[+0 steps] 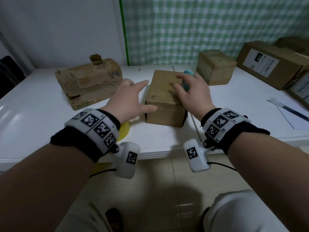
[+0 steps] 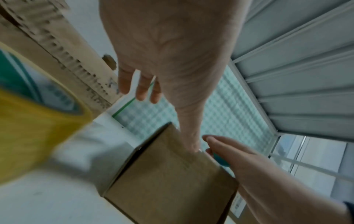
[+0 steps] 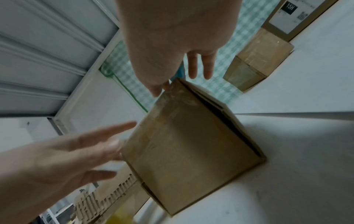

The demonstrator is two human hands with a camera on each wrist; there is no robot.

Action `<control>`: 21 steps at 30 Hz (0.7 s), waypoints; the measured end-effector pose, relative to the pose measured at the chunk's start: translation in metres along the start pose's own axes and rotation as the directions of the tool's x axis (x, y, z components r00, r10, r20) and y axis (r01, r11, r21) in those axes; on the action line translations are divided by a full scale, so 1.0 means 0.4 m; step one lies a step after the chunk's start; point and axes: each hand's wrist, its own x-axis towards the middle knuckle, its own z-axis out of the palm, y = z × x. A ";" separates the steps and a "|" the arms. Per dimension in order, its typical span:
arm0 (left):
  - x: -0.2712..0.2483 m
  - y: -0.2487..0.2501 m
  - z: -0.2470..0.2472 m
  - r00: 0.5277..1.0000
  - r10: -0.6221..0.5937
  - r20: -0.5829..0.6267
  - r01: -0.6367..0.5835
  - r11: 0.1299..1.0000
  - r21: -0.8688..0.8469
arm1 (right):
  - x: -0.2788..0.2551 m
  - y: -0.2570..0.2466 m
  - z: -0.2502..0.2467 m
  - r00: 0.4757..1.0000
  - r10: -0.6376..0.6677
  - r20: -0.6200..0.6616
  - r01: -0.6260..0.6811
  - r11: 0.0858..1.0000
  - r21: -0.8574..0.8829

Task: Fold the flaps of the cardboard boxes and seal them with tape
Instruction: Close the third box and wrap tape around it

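Note:
A small brown cardboard box (image 1: 160, 96) (image 2: 168, 181) (image 3: 191, 144) stands mid-table, its top closed. A dark gap runs along its right side. My left hand (image 1: 140, 96) (image 2: 172, 60) is spread open at the box's left, and its thumb touches the near top edge. My right hand (image 1: 182, 84) (image 3: 172, 45) hovers over the far right of the top, fingers nearly straight. A teal-handled tool (image 1: 186, 84) (image 2: 220, 159) is tucked between them. A yellow tape roll (image 1: 123, 131) (image 2: 38, 128) lies under my left wrist.
A torn, crushed box (image 1: 88, 84) sits at the back left and another small box (image 1: 215, 67) at the back right. Labelled cartons (image 1: 270, 64) are stacked at the far right. Paper and a ruler (image 1: 287, 111) lie near the right edge of the white table (image 1: 41, 106).

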 end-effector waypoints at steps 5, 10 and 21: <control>0.072 0.043 0.043 0.981 0.156 0.114 -0.167 0.981 0.095 | -0.012 0.004 0.013 0.989 0.069 0.129 -0.076 0.996 0.052; 0.077 0.029 0.071 0.964 0.254 0.073 -0.248 0.965 -0.081 | -0.006 0.021 0.018 0.987 0.082 0.140 -0.096 0.990 0.099; 0.074 0.132 0.076 0.969 0.124 0.213 -0.196 0.912 0.360 | -0.012 0.035 -0.014 0.977 0.065 0.203 -0.122 0.952 0.282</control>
